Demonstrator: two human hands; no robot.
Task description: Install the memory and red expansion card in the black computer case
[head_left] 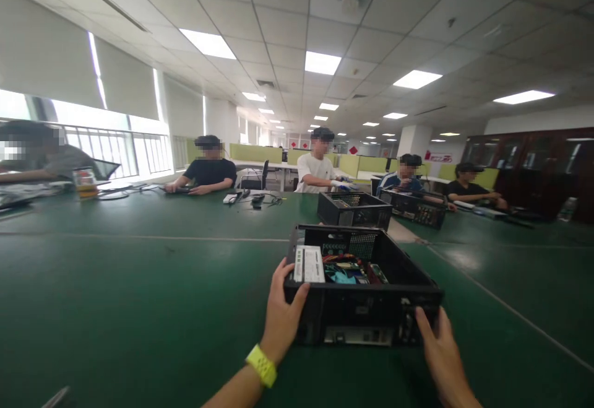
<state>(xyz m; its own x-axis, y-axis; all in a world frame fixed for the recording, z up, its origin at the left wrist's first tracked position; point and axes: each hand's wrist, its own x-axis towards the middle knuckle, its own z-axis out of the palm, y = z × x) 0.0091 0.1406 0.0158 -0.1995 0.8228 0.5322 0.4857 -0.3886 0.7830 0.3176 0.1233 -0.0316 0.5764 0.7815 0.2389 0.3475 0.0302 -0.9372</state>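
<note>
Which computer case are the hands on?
The nearest case, with left hand and right hand on it; the case behind it and rightmost case sit farther away.

Jar (85, 184) at left, dark cabinets (541, 163) at right, ceiling lights (323, 63) above.

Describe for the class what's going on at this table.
A person has both hands on an open computer case on the green table: the left hand holds the near left corner of the case, and the right hand touches the near right one. A white-labelled box and cables show inside. Beyond, a co-worker in white sits behind another case.
</note>
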